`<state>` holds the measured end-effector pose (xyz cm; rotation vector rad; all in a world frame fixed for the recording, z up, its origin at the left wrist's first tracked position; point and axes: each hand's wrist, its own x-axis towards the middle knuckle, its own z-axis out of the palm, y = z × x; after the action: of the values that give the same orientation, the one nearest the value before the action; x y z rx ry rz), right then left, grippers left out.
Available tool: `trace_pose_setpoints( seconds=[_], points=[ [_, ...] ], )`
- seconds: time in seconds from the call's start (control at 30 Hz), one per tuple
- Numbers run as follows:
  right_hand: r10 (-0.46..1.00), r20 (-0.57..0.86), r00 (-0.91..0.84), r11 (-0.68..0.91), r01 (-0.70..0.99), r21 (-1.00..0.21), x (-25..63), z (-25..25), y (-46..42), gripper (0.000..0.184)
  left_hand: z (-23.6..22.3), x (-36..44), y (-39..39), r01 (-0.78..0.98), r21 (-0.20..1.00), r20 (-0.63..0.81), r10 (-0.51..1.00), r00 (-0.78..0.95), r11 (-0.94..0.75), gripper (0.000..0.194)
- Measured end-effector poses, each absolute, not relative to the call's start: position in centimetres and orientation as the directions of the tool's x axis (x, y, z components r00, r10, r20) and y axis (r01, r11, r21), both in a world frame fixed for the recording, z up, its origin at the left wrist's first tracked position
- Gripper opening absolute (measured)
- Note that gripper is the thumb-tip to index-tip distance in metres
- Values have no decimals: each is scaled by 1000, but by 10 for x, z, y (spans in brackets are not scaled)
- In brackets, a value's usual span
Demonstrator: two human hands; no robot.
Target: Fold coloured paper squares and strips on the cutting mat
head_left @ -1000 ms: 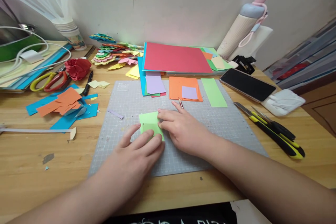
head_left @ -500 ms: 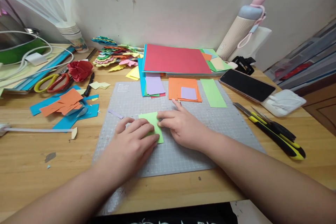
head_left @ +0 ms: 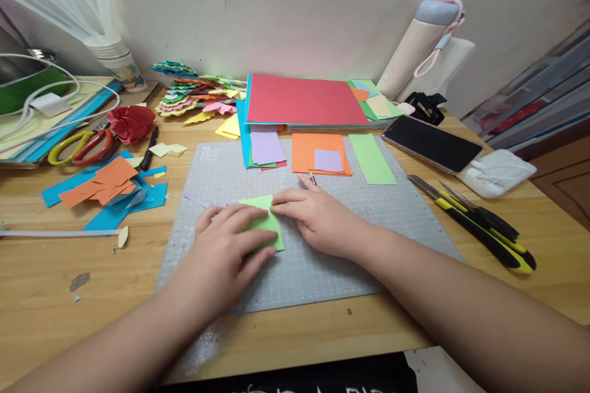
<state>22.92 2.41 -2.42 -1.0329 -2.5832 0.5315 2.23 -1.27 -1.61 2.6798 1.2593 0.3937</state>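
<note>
A light green paper piece (head_left: 259, 201) lies on the grey cutting mat (head_left: 221, 285). My left hand (head_left: 230, 239) rests flat across its left and lower part, fingers spread, hiding much of it. At the paper's upper right edge, my right hand (head_left: 318, 218) presses with its fingertips close together; the thumb is hard to make out. A pencil end (head_left: 313, 178) shows just behind the right hand. Beyond are orange sheets (head_left: 302, 153) with a small purple square (head_left: 329, 160) on top. A green paper strip (head_left: 372, 159) lies to their right.
At right lie a phone (head_left: 433, 142), a white case (head_left: 500, 172), a yellow-black utility knife (head_left: 479, 230) and a black-handled pointed tool (head_left: 495, 222). Red card (head_left: 304, 98) lies at the back. Scissors (head_left: 80, 146), crumpled red paper (head_left: 132, 124) and orange scraps (head_left: 108, 181) are at left.
My left fingers have spread farther apart over the green paper. My right fingers stay at its edge. The whole view has shifted slightly, with things appearing a little farther left.
</note>
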Motion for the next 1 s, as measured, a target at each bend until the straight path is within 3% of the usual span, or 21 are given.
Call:
trace_pose_setpoints(
  seconds=[0.13,0.3,1.0],
  points=[
    [710,155,-687,671,592,-445,230,-26,25,48,-23,25,-4,844,322,144,903,404,-429,37],
    [705,170,-689,680,586,-441,229,-29,26,48,-23,30,11,868,401,39,953,302,-291,24],
    [706,151,-692,653,552,-519,230,-27,28,48,-28,31,18,871,409,16,956,292,-273,18]
  ],
)
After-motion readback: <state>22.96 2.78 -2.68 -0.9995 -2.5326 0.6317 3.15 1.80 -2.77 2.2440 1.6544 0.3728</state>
